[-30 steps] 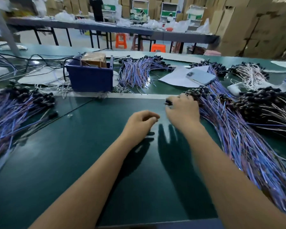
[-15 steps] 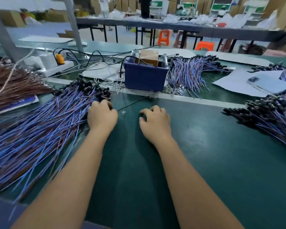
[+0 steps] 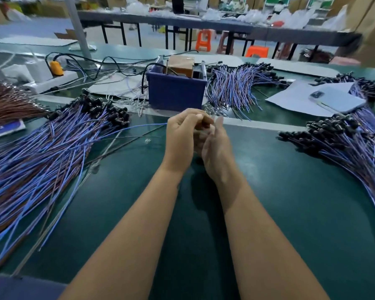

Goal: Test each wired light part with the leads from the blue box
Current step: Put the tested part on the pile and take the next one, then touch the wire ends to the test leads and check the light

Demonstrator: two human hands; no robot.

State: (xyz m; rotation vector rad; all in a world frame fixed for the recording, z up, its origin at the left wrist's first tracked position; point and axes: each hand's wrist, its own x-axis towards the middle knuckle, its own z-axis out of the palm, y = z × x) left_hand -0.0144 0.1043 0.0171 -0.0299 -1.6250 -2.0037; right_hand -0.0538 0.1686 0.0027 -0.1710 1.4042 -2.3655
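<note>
At centre, just short of the dark blue plastic box (image 3: 175, 94) at twelve o'clock: left hand (image 3: 180, 139) curled, pinching one thin blue wired light part (image 3: 143, 127) trailing toward nine o'clock. Right hand (image 3: 216, 150) alongside, touching, fingers mostly straight; hold uncertain through blur. Probably light, limp, easily tangled; best pinched near the stiff black head. Both forearms raised over the green counter (image 3: 290, 202).

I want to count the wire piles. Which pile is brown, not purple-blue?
The brown pile at the far left edge of the table, beside the big purple-blue pile. Its wires are reddish brown; the other piles look blue and purple.
</note>
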